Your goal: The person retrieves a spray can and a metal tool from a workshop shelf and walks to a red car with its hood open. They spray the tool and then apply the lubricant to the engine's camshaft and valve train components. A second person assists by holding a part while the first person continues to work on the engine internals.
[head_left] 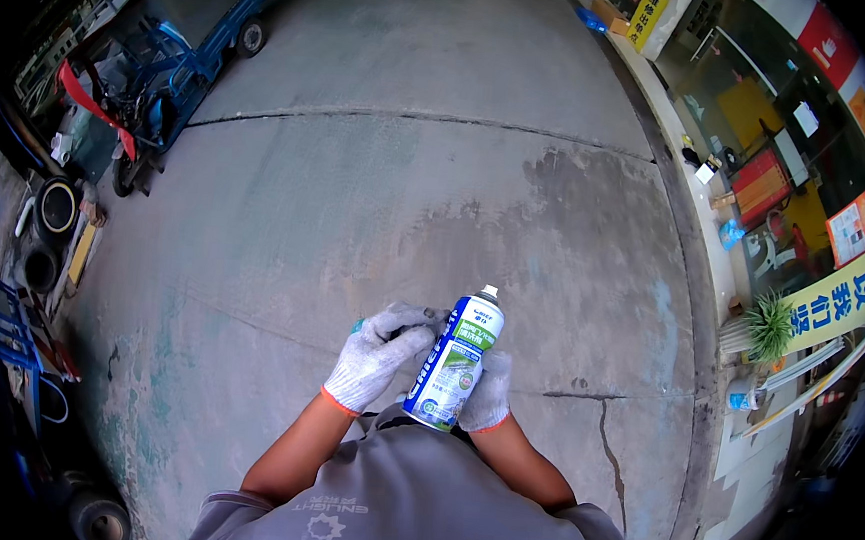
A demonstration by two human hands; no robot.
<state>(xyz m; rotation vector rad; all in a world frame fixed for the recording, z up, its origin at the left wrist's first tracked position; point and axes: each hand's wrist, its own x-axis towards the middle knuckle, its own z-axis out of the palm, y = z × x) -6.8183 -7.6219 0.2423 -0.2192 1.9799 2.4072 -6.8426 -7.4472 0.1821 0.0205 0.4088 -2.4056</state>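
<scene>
A spray can in white, blue and green stands tilted in front of my chest, its pale nozzle end at the top with no cap over it. My right hand, in a white knit glove with an orange cuff, grips the can from its right side and behind; most of its fingers are hidden by the can. On the other side, my left hand wears a matching glove with greyed fingers. Its fingers are curled together, the dark tips reaching the can's upper left edge. Whatever they pinch there cannot be made out.
Stained concrete floor with cracks lies ahead. At far left stands a blue cargo tricycle, with tyres and a blue metal frame nearer. Along the right runs a shopfront ledge with a potted plant and a yellow banner.
</scene>
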